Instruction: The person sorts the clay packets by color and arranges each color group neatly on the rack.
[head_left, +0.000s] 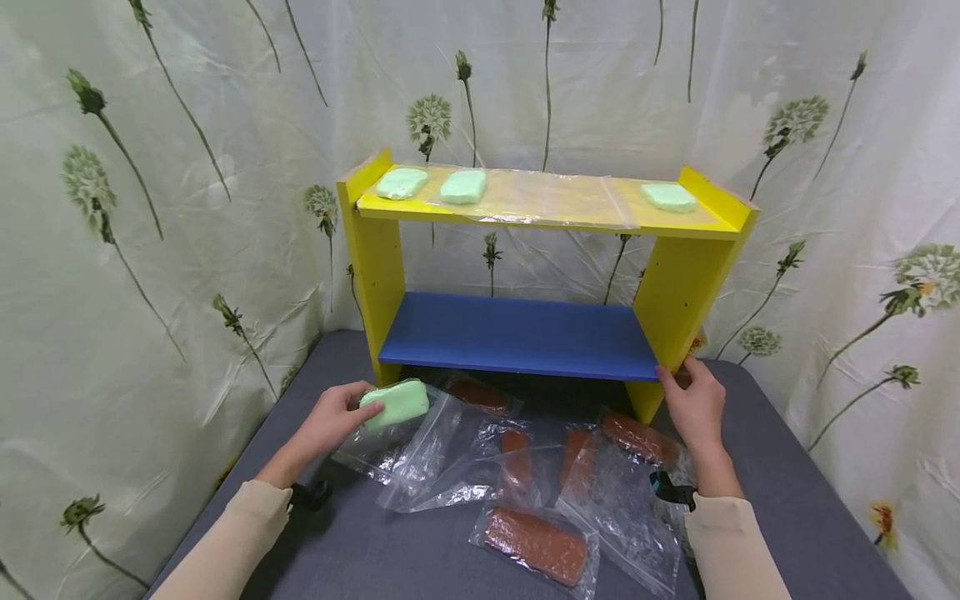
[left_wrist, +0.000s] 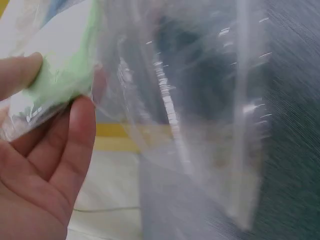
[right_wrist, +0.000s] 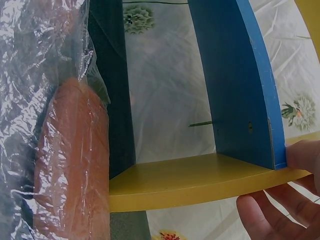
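My left hand (head_left: 335, 419) pinches a pale green block in a clear zip bag (head_left: 401, 404), thumb on its near face. In the left wrist view, the loose end of that bag hangs away from the fingers. On the right, my right hand (head_left: 694, 402) grips the side panel of a small yellow and blue shelf unit (head_left: 687, 279). Its thumb lies at the front corner of the blue board (head_left: 517, 333), with the fingers around the panel's outer side. Three more green blocks, such as the right-hand one (head_left: 669, 197), lie on the yellow top board.
Several reddish-brown slabs in clear zip bags, one nearest the front (head_left: 536, 546), lie on the dark grey table (head_left: 390, 558) before and under the shelf. Another bagged slab (right_wrist: 72, 160) is close by the right hand. A flower-print curtain (head_left: 187, 250) hangs behind.
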